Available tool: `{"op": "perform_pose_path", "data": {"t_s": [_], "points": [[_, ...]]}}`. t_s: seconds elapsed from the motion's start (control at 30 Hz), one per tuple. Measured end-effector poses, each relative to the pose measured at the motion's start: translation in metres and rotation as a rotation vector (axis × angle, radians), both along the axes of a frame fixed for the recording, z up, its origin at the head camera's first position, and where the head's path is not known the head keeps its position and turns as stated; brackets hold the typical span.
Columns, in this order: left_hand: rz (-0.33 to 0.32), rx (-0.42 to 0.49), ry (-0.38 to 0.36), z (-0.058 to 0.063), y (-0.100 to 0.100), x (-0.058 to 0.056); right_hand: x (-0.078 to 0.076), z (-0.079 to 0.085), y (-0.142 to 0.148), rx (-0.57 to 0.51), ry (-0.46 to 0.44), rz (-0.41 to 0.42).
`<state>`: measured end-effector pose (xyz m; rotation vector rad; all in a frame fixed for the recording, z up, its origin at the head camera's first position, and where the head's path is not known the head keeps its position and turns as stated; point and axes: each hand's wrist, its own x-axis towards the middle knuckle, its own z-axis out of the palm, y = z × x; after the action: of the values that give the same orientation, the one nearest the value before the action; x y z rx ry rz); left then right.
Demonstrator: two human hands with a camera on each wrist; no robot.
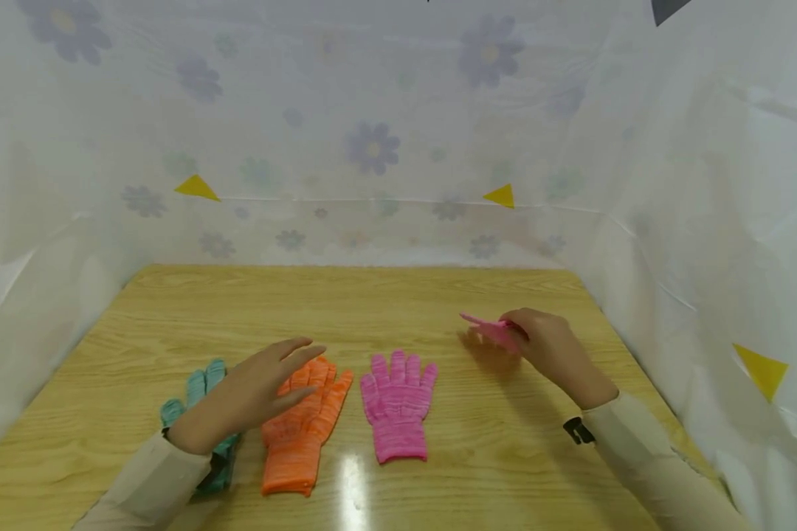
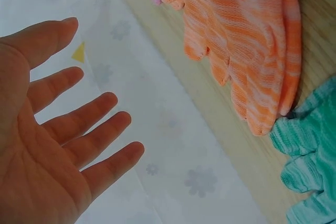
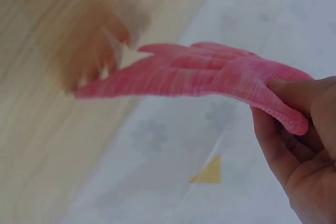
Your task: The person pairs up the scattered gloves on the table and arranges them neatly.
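Note:
My right hand point(image 1: 554, 350) pinches a pink knit glove point(image 3: 178, 74) by its cuff, thumb on top and fingers beneath. In the right wrist view the glove stretches out sideways, its fingers pointing away from my hand and its tips near the table. My left hand point(image 1: 246, 394) hovers with fingers spread and holds nothing. Below it in the head view lies an orange glove point(image 1: 291, 461), partly covered by the hand. Also half hidden behind that hand and wrist is a green glove point(image 1: 197, 387). A second pink glove point(image 1: 398, 405) lies flat, fingers pointing away, right of the orange one.
The wooden table point(image 1: 345, 302) carries the gloves in a row near its front. White flowered sheeting point(image 1: 372, 88) encloses the back and both sides. Yellow triangles point(image 1: 197, 187) are stuck on the sheeting.

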<state>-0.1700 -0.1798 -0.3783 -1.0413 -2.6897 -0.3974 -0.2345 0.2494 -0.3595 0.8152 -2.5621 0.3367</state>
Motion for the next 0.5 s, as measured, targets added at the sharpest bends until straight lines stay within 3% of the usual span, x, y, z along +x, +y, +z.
{"op": "perform_pose_path", "data": {"t_s": [0.3,0.5], "points": [[0.036,-0.004,-0.094,-0.003,-0.007,0.004,-0.004,0.022,-0.029,-0.045,0.074,0.079],[0.072,0.015,-0.104,-0.002,-0.012,0.006,-0.004,0.038,-0.057,-0.049,0.070,0.126]]}}
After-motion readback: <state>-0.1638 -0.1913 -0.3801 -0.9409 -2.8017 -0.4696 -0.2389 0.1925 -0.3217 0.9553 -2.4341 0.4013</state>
